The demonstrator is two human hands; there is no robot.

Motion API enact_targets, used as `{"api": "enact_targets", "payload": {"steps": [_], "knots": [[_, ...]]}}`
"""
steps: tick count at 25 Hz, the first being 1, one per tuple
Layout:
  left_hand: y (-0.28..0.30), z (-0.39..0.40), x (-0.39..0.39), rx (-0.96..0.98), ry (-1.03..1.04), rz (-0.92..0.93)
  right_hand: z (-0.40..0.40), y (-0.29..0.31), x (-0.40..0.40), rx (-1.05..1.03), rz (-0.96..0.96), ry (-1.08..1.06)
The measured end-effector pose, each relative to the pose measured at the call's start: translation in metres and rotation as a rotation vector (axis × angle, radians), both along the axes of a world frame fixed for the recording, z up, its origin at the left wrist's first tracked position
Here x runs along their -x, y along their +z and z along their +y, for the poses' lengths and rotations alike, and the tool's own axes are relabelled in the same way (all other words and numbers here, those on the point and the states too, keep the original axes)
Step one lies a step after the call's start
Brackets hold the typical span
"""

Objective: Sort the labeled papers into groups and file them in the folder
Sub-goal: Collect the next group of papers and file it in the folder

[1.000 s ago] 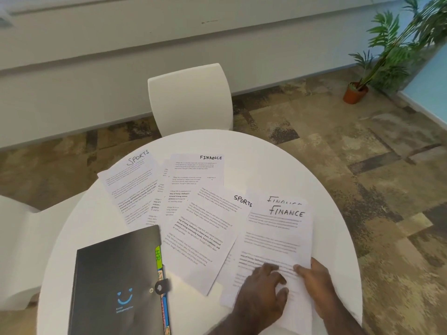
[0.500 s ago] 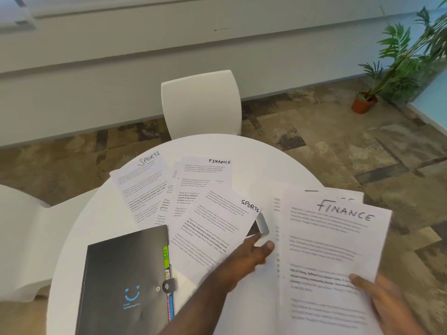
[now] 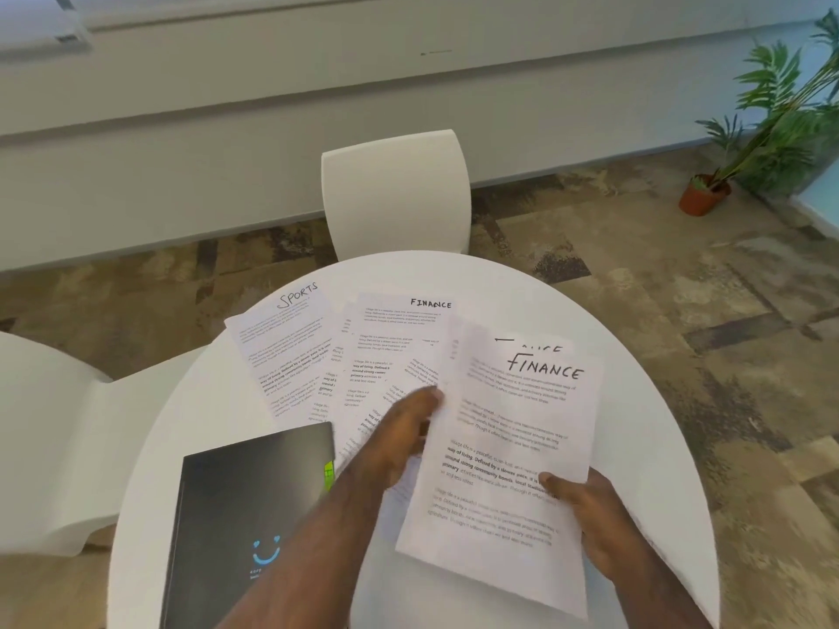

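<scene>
Folder (image 3: 236,528) bottom cut off; left hand (image 3: 399,438) fingertips hidden behind FINANCE sheet (image 3: 508,447).

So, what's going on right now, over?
Right hand holds FINANCE sheets. Left hand reaching over spread papers, grip unclear. Folder shut, nothing filed.

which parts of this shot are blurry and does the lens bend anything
Head view: the left hand is motion-smeared; body text on the held Finance sheet is soft, though its handwritten heading reads clearly. Head view: wide-angle distortion bows the wall ledge and stretches the table toward the edges.
</scene>
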State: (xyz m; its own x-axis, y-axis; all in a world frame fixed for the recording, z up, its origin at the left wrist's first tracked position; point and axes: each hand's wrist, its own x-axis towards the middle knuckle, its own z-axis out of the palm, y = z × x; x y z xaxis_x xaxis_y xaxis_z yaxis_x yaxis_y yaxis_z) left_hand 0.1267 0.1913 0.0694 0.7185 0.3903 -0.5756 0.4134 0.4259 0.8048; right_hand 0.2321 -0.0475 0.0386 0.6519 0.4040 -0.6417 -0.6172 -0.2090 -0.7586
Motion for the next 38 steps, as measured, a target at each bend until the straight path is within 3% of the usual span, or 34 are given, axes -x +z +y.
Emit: {"api": "enact_targets", "payload": {"steps": [3, 4, 7, 13, 20, 24, 29, 38], "knots": [[-0.031, 0.069, 0.005, -0.618, 0.086, 0.354, -0.003, -0.003, 0.0, 0.02, -0.064, -0.09], [-0.043, 0.092, 0.008, -0.717, 0.076, 0.513, -0.007, -0.003, 0.001, 0.013, -0.075, -0.105], [-0.071, 0.128, 0.012, -0.756, -0.101, 0.805, -0.015, -0.005, 0.005, 0.002, -0.113, -0.127], [-0.097, 0.105, 0.003, -1.176, -0.241, 0.908, -0.02, -0.018, 0.011, 0.037, -0.103, -0.143], [-0.09, 0.097, -0.015, -0.931, -0.147, 0.95, -0.022, -0.029, 0.017, 0.116, -0.098, -0.158], [-0.109, 0.1, -0.016, -0.819, 0.005, 0.786, -0.024, -0.035, 0.014, 0.164, -0.114, -0.175], [-0.103, 0.099, -0.02, -0.93, -0.06, 0.93, -0.027, -0.036, 0.012, 0.195, -0.123, -0.171], [-0.102, 0.095, -0.021, -0.994, -0.208, 0.968, -0.03, -0.042, 0.013, 0.227, -0.174, -0.132]]}}
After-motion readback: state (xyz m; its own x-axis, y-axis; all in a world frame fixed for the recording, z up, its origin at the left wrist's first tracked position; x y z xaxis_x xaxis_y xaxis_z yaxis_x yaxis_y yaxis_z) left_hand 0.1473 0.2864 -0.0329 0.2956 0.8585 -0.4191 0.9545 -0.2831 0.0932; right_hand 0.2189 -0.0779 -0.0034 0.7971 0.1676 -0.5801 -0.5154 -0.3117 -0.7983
